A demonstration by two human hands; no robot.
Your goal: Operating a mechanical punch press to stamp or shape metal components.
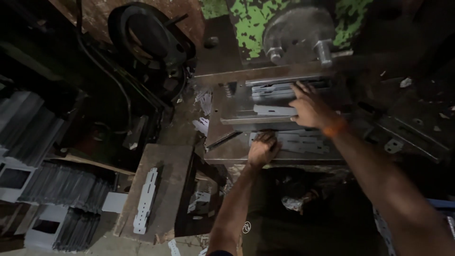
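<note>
While both arms reach forward into the press, the right hand [310,108] lies flat with fingers spread on a grey metal strip [275,110] in the die bed [227,106], and the left hand [263,148] is curled, knuckles up, on a punched flat strip [303,142] at the front edge. Another punched strip [145,201] lies on the small tabletop [175,166] to the left, beside stacked grey sheets [66,187].

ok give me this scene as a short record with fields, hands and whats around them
left hand: resting on a flat punched metal strip on the press bed
right hand: fingers spread on metal strips in the die
machine: press with chipped green paint
stool: one punched strip lying on it
left floor: stacked grey strips
</note>
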